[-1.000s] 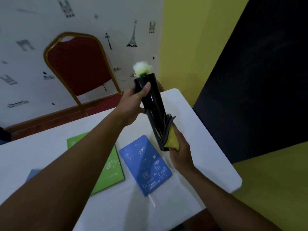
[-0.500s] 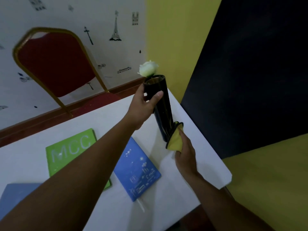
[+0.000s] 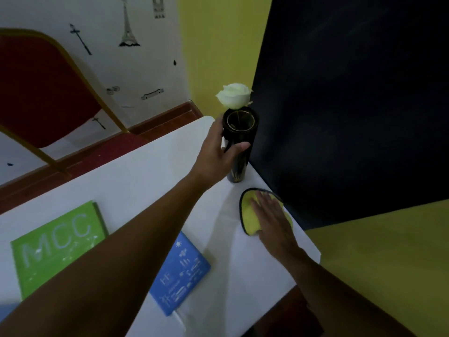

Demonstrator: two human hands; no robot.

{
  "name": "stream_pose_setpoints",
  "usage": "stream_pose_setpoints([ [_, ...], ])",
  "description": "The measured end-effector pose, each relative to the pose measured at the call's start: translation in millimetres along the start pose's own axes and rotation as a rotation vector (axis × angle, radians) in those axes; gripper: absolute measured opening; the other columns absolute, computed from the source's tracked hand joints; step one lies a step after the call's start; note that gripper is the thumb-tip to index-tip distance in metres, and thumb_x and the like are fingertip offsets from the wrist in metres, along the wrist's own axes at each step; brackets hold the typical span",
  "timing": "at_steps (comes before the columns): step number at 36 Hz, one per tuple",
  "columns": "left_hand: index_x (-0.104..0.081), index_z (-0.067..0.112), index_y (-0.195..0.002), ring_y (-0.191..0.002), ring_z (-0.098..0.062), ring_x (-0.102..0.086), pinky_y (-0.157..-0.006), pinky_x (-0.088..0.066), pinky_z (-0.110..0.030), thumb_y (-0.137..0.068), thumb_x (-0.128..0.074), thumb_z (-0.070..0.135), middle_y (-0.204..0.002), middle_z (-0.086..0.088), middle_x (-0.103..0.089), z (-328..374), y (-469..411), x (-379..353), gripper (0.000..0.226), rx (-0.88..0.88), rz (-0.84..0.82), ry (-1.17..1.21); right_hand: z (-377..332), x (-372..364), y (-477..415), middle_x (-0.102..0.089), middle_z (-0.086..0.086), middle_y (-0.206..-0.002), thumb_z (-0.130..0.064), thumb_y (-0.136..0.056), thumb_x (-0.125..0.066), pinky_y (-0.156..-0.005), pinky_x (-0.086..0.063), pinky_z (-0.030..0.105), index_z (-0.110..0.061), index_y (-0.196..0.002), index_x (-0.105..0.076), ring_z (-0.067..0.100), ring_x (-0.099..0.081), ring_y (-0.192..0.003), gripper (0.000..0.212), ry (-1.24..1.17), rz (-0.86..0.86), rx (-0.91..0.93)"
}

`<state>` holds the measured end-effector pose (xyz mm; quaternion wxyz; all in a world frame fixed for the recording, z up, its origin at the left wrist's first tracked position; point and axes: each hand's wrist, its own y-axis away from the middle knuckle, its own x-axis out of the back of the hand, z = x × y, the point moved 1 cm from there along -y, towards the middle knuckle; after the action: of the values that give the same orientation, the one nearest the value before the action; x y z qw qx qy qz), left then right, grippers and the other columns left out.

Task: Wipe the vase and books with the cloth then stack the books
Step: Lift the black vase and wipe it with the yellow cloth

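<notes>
A tall black vase (image 3: 239,139) with a white rose (image 3: 233,96) stands upright near the far right corner of the white table (image 3: 136,181). My left hand (image 3: 216,152) is wrapped around its upper part. The yellow cloth (image 3: 251,215) with a dark rim lies flat on the table just in front of the vase, and my right hand (image 3: 273,217) rests flat on top of it with fingers spread. A green book (image 3: 48,246) lies at the left. A blue book (image 3: 181,271) lies in the middle, partly under my left forearm.
A red chair with a gold frame (image 3: 41,93) stands behind the table at the left. A dark panel (image 3: 352,105) and yellow wall run along the table's right edge. A corner of another blue book (image 3: 6,310) shows at the bottom left.
The vase went from tilted in the air to standing upright on the table. My right hand brought the cloth off the vase's base and laid it flat on the table.
</notes>
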<state>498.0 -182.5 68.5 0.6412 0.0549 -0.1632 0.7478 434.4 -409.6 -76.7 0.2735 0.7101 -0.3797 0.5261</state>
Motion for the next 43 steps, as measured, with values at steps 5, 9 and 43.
stream_pose_setpoints([
  [5, -0.032, 0.010, -0.154, -0.140, -0.014, -0.045, -0.107, -0.040, -0.016, -0.096, -0.069, 0.016, -0.150, -0.006, -0.048, -13, -4, -4, 0.070, -0.030, -0.038, -0.002, 1, -25, 1, -0.030, 0.017, -0.165, -0.001, -0.067, -0.075, -0.123, -0.027, 0.055, -0.007, -0.155, -0.039, 0.039, -0.024, -0.154, 0.095, -0.002, -0.119, -0.009],
  [9, -0.029, 0.007, -0.155, -0.141, -0.014, -0.043, -0.112, -0.038, -0.020, -0.097, -0.067, 0.014, -0.151, -0.006, -0.047, -19, -5, -3, 0.070, -0.074, -0.046, -0.023, -1, -27, 0, -0.018, 0.013, -0.170, -0.008, -0.076, -0.072, -0.126, -0.020, 0.052, -0.011, -0.160, -0.028, 0.034, -0.011, -0.158, 0.095, 0.008, -0.165, -0.040],
  [43, -0.045, 0.021, -0.130, -0.110, -0.014, -0.057, -0.090, -0.051, -0.026, -0.074, -0.090, 0.036, -0.123, 0.009, -0.054, -126, 34, -81, 0.073, 0.433, 0.222, -0.098, 2, -37, 3, -0.020, 0.006, -0.170, -0.021, -0.074, -0.034, -0.128, -0.011, 0.052, -0.017, -0.158, -0.035, 0.027, -0.010, -0.159, 0.084, -0.003, -0.060, -0.117],
])
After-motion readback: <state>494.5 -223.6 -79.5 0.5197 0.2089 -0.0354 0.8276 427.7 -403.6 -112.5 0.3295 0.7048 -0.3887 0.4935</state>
